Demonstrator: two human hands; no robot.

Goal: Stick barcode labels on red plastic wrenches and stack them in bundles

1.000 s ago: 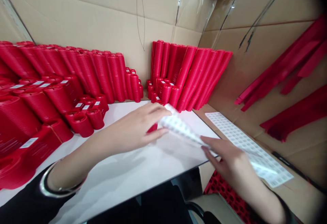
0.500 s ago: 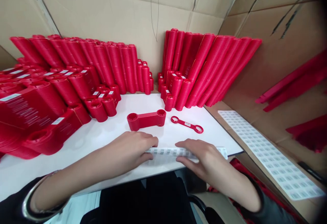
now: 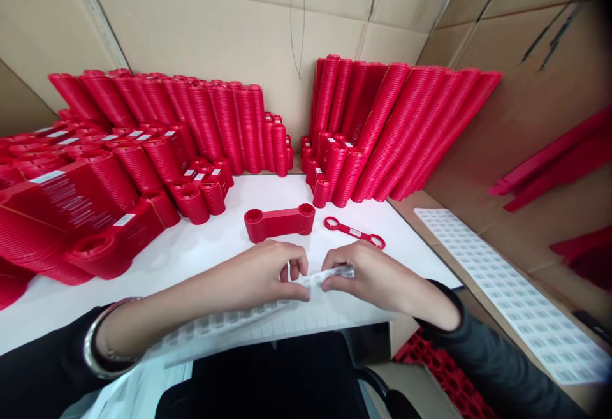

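Note:
A white sheet of small printed labels (image 3: 268, 320) lies along the near edge of the white table (image 3: 201, 253). My left hand (image 3: 268, 272) and my right hand (image 3: 368, 275) both pinch its upper edge near the middle, fingertips almost touching. Just beyond the hands sit a short stack of red two-ring plastic pieces (image 3: 280, 221) and one flat red piece with a label (image 3: 354, 233).
Tall leaning stacks of red pieces fill the back left (image 3: 157, 119) and back right (image 3: 392, 125) against cardboard walls. Shorter labelled stacks (image 3: 201, 189) stand on the left. Another label sheet (image 3: 507, 291) lies on cardboard at right. A red crate (image 3: 440, 374) sits below.
The label sheet came down from mid-air onto the table's near edge. Both hands moved closer together and now pinch its top edge. The view shifted, showing the two loose red pieces.

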